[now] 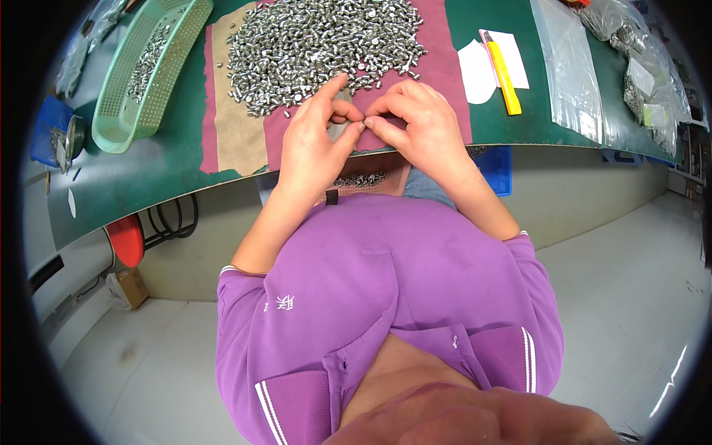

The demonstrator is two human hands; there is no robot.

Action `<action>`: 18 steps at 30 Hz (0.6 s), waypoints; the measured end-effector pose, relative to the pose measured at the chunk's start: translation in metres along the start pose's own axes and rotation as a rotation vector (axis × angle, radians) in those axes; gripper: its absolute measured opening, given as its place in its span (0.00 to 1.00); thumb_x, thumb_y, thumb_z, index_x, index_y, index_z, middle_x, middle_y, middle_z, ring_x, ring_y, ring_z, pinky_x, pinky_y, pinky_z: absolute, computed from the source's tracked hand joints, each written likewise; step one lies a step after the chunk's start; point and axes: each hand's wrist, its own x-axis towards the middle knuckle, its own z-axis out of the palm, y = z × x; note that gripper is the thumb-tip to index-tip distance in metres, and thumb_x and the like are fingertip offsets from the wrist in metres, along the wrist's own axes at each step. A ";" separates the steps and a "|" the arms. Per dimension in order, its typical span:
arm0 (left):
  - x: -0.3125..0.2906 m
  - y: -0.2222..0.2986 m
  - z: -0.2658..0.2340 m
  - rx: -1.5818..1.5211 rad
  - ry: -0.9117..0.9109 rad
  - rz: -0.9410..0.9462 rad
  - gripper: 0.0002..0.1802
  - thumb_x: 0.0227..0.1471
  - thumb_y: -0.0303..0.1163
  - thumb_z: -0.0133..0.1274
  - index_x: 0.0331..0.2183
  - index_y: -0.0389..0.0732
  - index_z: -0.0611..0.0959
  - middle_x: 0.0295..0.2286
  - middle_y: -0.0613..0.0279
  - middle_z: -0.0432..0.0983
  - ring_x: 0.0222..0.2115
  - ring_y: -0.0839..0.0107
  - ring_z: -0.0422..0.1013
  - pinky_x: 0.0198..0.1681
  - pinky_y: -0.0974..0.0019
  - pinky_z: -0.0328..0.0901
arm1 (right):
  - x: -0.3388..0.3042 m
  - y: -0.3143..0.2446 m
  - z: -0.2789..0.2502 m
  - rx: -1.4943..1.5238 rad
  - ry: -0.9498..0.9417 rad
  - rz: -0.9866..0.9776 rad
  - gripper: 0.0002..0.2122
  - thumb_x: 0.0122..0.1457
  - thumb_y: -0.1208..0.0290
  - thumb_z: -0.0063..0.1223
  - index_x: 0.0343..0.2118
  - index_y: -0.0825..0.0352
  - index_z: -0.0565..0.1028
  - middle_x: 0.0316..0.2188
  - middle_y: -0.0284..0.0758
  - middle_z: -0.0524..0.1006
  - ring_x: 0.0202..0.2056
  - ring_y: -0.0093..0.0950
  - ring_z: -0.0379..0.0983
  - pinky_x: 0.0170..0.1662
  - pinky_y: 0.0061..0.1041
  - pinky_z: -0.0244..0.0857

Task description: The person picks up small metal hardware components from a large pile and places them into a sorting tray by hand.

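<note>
My left hand and my right hand meet at the near edge of the table, over a maroon cloth. Thumb and fingertips are pinched together on each side, and the two pinches nearly touch. Whatever small piece sits between them is too hidden to make out. The left index finger points up and away from its pinch. Just beyond the hands spreads a large heap of small shiny metal parts, short and stud-like, with a few strays around its border.
A light-green perforated basket holding some metal parts stands at the left. A yellow utility knife lies on white paper to the right, near clear plastic bags. Below the table edge are a pink basket with parts and a blue bin.
</note>
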 end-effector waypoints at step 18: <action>-0.006 0.000 -0.007 0.033 -0.037 0.114 0.42 0.42 0.18 0.62 0.60 0.38 0.66 0.31 0.59 0.76 0.34 0.63 0.72 0.42 0.60 0.67 | -0.005 0.004 -0.008 0.024 -0.089 -0.077 0.10 0.49 0.64 0.65 0.32 0.60 0.78 0.29 0.32 0.73 0.37 0.36 0.70 0.41 0.36 0.64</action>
